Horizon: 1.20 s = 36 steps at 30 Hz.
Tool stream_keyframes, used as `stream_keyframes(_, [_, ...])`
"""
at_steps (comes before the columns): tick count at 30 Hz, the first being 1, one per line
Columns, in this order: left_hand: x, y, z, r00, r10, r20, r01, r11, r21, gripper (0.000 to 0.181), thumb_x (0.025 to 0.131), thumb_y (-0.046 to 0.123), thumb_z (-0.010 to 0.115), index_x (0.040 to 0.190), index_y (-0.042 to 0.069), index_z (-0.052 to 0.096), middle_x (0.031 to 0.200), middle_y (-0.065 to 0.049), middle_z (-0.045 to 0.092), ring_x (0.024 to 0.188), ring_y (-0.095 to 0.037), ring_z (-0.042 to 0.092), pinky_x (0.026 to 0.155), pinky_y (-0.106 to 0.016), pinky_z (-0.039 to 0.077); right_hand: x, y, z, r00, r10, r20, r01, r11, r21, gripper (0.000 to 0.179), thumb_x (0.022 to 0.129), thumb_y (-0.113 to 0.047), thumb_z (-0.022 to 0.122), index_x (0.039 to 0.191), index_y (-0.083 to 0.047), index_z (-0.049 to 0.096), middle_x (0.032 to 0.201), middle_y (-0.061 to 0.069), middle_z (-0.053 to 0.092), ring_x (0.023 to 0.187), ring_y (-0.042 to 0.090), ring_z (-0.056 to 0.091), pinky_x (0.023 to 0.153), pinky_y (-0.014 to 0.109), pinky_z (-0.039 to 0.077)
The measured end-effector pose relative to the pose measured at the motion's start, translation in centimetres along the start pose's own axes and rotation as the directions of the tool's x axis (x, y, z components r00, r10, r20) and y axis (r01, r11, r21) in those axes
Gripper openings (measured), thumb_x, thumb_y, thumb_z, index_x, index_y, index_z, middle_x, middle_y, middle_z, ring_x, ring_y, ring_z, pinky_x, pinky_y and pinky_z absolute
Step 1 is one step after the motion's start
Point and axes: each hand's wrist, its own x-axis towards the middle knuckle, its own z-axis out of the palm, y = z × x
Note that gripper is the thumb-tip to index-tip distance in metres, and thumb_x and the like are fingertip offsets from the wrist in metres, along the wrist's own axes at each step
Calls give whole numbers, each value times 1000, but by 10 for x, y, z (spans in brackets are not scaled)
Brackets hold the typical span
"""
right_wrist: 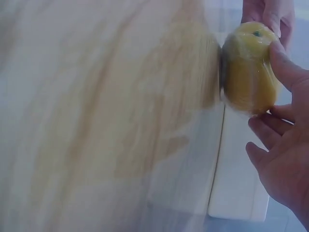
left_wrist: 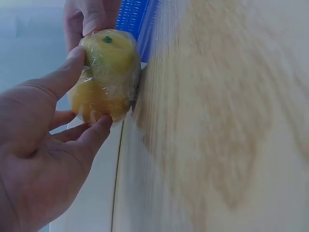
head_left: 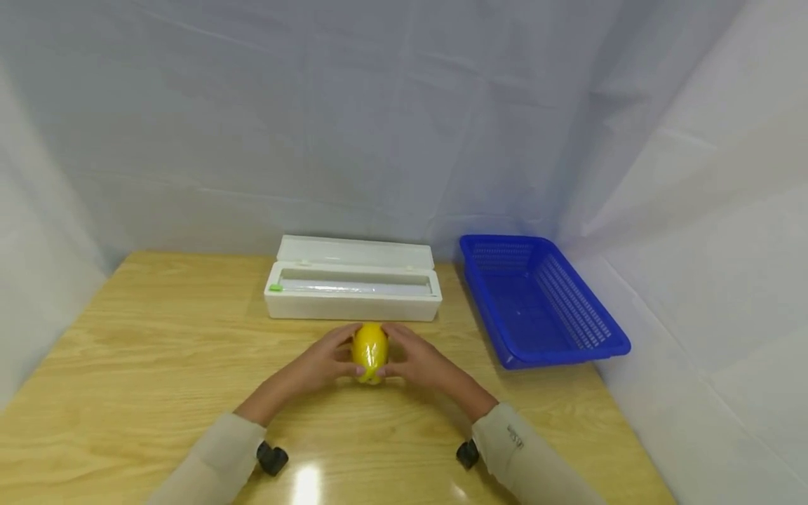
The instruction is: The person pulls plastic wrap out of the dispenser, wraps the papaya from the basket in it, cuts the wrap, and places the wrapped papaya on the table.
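Note:
A smooth yellow fruit [head_left: 370, 348], wrapped in shiny cling film, is at the middle of the wooden table. Its small green stem spot shows in both wrist views, and the film lies wrinkled over the fruit [left_wrist: 108, 72]. From the left side my left hand [head_left: 322, 361] grips it, thumb on the near end and fingers at the far end. My right hand [head_left: 419, 358] holds the opposite side in the same way, its thumb [right_wrist: 285, 63] near the stem spot. Just beyond the hands lies a white cling film dispenser [head_left: 353, 306], lid raised, with a film roll inside.
A blue plastic basket [head_left: 492, 308] with slotted walls is at the right, near the table's right edge. The dispenser has a green slider [head_left: 275, 287] at its left end. Pale sheets [head_left: 379, 126] hang behind the wooden table [head_left: 158, 351] and at both sides.

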Motion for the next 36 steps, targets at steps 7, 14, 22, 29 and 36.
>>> stream_keyframes(7, [0, -1, 2, 999, -51, 2, 51, 997, -60, 86, 94, 17, 72, 159, -2, 19, 163, -23, 23, 144, -43, 38, 113, -49, 40, 2, 1, 5, 999, 36, -7, -36, 999, -7, 88, 87, -52, 72, 159, -24, 30, 164, 1, 31, 150, 26, 32, 120, 51, 31])
stream_keyframes(14, [0, -3, -2, 998, -65, -12, 64, 996, -62, 86, 94, 19, 72, 160, 3, 19, 164, -21, 22, 144, -42, 37, 113, -49, 40, 6, -1, 2, 1000, 25, 5, -25, 999, -28, 89, 88, -51, 73, 160, -24, 28, 165, 3, 30, 150, 27, 32, 120, 51, 31])
stream_keyframes(22, [0, 0, -2, 999, -10, 39, 11, 999, -38, 85, 96, 23, 70, 160, 4, 19, 166, -20, 18, 148, -45, 29, 116, -57, 34, 5, -2, -3, 1000, -7, 15, 8, 995, -104, 88, 90, -47, 74, 159, -14, 31, 164, 8, 32, 150, 31, 31, 121, 52, 30])
stream_keyframes(29, [0, 4, -4, 1000, 0, 10, 0, 1000, -22, 85, 95, 23, 71, 160, 3, 19, 166, -20, 19, 145, -46, 34, 113, -56, 39, 4, -2, -4, 1000, -14, 13, 15, 996, -84, 89, 89, -48, 73, 158, -11, 31, 165, 13, 27, 152, 33, 27, 121, 54, 28])
stream_keyframes(36, [0, 8, -9, 997, -44, -62, 48, 996, 75, 85, 95, 35, 70, 160, 9, 22, 164, -19, 24, 139, -48, 43, 109, -58, 43, 5, 0, -8, 999, -29, -19, 27, 994, -106, 86, 92, -49, 70, 159, -12, 31, 165, 13, 29, 151, 34, 29, 120, 55, 30])
